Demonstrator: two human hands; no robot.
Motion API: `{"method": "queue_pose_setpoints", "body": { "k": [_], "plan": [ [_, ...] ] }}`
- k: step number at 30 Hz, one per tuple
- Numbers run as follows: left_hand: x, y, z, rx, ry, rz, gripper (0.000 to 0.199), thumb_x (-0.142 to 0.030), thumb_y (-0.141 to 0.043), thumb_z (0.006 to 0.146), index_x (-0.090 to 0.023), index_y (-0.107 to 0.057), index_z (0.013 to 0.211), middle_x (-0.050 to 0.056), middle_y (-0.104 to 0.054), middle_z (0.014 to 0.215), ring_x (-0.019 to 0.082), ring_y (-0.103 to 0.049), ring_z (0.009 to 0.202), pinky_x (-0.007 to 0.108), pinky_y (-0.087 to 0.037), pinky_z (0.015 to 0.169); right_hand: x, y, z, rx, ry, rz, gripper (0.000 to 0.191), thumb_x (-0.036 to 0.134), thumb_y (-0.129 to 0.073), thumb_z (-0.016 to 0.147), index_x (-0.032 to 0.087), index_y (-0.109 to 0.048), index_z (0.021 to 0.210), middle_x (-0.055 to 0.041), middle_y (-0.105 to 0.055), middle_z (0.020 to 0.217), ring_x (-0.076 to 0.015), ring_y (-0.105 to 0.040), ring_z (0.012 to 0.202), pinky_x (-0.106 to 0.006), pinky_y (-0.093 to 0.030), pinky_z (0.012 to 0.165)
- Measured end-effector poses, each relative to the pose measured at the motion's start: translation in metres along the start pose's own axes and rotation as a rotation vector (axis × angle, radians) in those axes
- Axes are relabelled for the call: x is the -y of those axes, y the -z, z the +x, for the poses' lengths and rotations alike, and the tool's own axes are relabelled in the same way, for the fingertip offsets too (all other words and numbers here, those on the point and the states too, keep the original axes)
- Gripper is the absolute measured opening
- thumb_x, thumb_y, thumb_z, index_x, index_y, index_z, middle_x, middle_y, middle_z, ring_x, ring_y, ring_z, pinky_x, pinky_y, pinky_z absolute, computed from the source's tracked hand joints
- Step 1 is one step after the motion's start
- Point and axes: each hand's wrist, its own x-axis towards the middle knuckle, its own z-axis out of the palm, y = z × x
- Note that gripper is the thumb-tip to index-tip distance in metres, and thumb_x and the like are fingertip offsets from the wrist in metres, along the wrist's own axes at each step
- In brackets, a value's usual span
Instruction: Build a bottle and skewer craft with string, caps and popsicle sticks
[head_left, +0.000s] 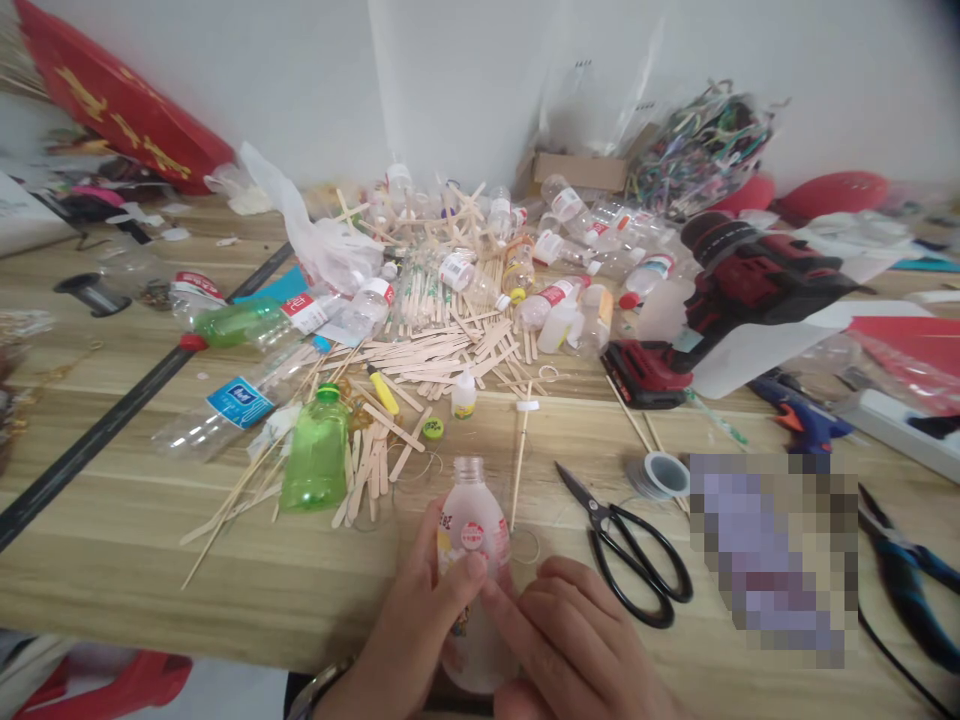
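A small pinkish-white bottle (472, 530) with a printed label and no cap stands upright near the table's front edge. My left hand (420, 610) is wrapped round its left side, the thumb lying across the label. On the right, my right hand (577, 635) has its fingers curled, with the index fingertip touching the bottle near my left thumb. Black-handled scissors (630, 550) lie open just right of my hands. A thin stick with a white cap (528, 405) on it lies behind the bottle. The bottle's lower part is partly hidden by my hands.
A green bottle (315, 455) stands at left, beside wooden sticks (371, 470). Clear bottles and more sticks are heaped at the back. At right are a red and black drill (742, 290), a wire spool (666, 475), a glue gun (802, 412) and pliers (904, 575).
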Motion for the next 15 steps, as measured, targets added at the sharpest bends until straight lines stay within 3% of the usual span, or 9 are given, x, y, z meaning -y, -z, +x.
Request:
{"method": "queue_pose_setpoints", "body": {
  "k": [6,10,12,15],
  "plan": [
    [-0.0068,-0.0074,0.0009,-0.033,0.031,-0.098,0.064,-0.051,-0.069,0.076,-0.021,-0.049,0.129,0.007,-0.068,0.102,0.027,-0.061,0.098,0.037,-0.049,0.086,0.0013,0.0008,-0.0004,0.008,-0.032,0.068,0.035,0.028,-0.039,0.104,0.01,-0.069,0.11,-0.007,-0.073,0.077,-0.0166,-0.068,0.07,-0.034,-0.059,0.079],
    [-0.0098,-0.0086,0.0012,-0.052,0.062,-0.083,0.064,-0.054,-0.071,0.074,-0.021,-0.051,0.125,0.006,-0.069,0.096,0.026,-0.064,0.09,0.035,-0.05,0.079,0.0,-0.0018,0.0029,0.035,-0.04,0.091,0.04,0.03,-0.035,0.105,0.008,-0.068,0.11,-0.0081,-0.074,0.08,-0.0172,-0.068,0.072,-0.034,-0.059,0.079],
    [-0.0084,-0.0074,0.0011,-0.062,0.062,-0.032,0.065,-0.058,-0.067,0.077,-0.021,-0.051,0.128,0.008,-0.07,0.101,0.027,-0.065,0.092,0.035,-0.05,0.08,-0.001,-0.003,0.0033,0.036,-0.033,0.088,0.038,0.029,-0.038,0.104,0.006,-0.067,0.11,-0.0081,-0.073,0.08,-0.0173,-0.067,0.071,-0.035,-0.059,0.077],
    [-0.0019,-0.0045,0.0014,-0.121,0.039,-0.002,0.066,-0.065,-0.053,0.084,-0.022,-0.049,0.134,0.011,-0.064,0.127,0.029,-0.058,0.115,0.038,-0.047,0.094,-0.003,-0.0048,0.0019,0.016,-0.014,0.054,0.038,0.033,-0.043,0.102,0.005,-0.067,0.109,-0.008,-0.073,0.078,-0.0179,-0.067,0.07,-0.035,-0.06,0.073]
  ]
}}
